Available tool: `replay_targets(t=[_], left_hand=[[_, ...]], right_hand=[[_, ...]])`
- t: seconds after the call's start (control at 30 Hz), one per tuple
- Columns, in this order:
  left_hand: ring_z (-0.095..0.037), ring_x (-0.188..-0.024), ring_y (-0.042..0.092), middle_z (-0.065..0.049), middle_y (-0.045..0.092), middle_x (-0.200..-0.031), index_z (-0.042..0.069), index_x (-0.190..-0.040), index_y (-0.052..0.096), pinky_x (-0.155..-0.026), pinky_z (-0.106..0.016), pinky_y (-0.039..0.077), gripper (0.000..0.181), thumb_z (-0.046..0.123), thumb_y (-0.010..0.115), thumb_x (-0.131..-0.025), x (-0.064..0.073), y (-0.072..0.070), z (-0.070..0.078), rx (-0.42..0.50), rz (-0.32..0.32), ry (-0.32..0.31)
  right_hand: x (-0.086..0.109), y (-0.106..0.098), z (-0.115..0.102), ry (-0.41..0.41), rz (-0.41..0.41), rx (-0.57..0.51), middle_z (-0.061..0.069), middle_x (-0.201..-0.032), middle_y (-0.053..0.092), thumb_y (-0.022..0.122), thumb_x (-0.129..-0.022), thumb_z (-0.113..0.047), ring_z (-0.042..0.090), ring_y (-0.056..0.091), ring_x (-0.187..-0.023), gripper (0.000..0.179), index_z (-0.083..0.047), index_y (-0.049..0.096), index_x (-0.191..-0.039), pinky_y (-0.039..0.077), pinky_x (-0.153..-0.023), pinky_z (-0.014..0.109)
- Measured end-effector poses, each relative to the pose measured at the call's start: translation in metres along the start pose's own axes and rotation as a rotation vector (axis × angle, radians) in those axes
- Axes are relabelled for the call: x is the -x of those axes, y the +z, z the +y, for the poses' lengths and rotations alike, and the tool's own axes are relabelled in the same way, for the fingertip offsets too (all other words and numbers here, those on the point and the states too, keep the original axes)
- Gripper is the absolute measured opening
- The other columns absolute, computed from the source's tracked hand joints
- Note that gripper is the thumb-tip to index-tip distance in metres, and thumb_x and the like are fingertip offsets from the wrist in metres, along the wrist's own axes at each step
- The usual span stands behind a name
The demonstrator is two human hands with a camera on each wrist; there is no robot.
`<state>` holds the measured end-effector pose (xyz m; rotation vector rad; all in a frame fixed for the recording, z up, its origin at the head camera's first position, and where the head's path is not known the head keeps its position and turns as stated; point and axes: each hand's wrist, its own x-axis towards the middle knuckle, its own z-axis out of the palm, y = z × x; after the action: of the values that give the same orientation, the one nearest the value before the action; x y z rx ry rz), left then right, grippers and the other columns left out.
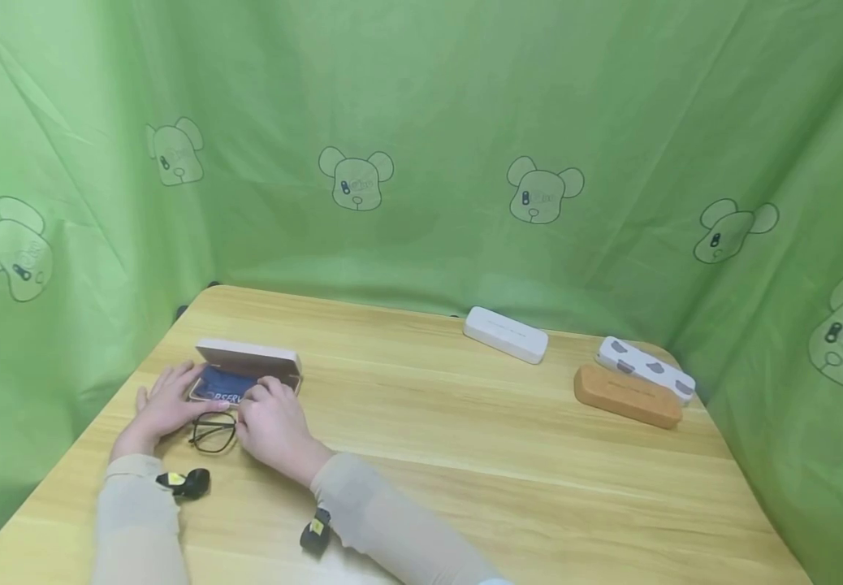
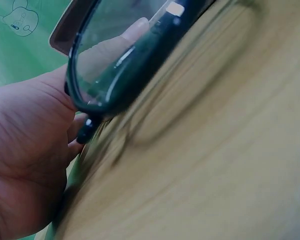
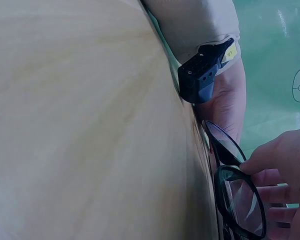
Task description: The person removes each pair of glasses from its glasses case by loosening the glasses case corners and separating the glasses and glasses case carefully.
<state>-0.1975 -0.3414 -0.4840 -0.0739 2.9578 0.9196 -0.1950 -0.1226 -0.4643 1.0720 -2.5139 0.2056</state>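
Note:
A pair of black-framed eyeglasses (image 1: 215, 443) is tilted up just in front of an open glasses case (image 1: 249, 351) at the table's left. My right hand (image 1: 271, 418) pinches the eyeglasses near the bridge; the right wrist view shows the thumb against the frame (image 3: 221, 195). Inside the case lies a dark blue cloth (image 1: 227, 383) with white lettering. The left hand (image 1: 169, 406) rests at the case's left side, fingers extended and thumb along the front edge. One lens (image 2: 102, 75) partly covers that thumb in the left wrist view.
A white case (image 1: 505, 334) lies near the table's back edge. To the right are a white case with grey patches (image 1: 646, 367) and an orange-brown case (image 1: 628, 396), side by side. Green curtains (image 1: 421, 97) surround the wooden table (image 1: 421, 390).

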Motion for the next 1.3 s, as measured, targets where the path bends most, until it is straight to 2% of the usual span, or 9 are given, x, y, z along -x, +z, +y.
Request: replay_targets(t=[0.97,1.17,1.3], left_hand=[[-0.059,-0.142,0.001,-0.034,0.012,-0.156,0.004,-0.153,0.021,-0.103,-0.081,-0.011,0.104,0.060,0.069,-0.079,-0.0012,0.0017,-0.0040,0.004,-0.005,0.001],[-0.059,-0.142,0.002,-0.034,0.013,-0.156,0.004,-0.153,0.022,-0.103,-0.081,-0.010,0.104,0.059,0.070,-0.079,-0.0008,0.0003,-0.0016,0.006,-0.002,0.002],[-0.059,-0.142,0.003,-0.033,0.013,-0.156,0.004,-0.153,0.023,-0.104,-0.081,-0.010,0.104,0.059,0.070,-0.079,-0.0006,-0.0001,-0.0009,0.005,-0.002,-0.002]], right_hand=[[-0.0037,0.0068,-0.0051,0.032,-0.087,0.005,-0.012,-0.112,0.069,0.068,-0.086,-0.036,0.014,0.052,-0.122,0.009,-0.029,0.073,-0.082,0.046,-0.103,0.031],[-0.0025,0.0062,-0.0022,0.027,-0.079,0.002,-0.012,-0.110,0.068,0.067,-0.086,-0.040,0.014,0.053,-0.119,0.013,-0.030,0.070,-0.079,0.046,-0.099,0.030],[-0.0025,0.0035,0.0002,0.030,-0.078,-0.005,-0.012,-0.111,0.068,0.065,-0.087,-0.041,0.015,0.053,-0.119,0.013,-0.030,0.071,-0.084,0.046,-0.100,0.031]])
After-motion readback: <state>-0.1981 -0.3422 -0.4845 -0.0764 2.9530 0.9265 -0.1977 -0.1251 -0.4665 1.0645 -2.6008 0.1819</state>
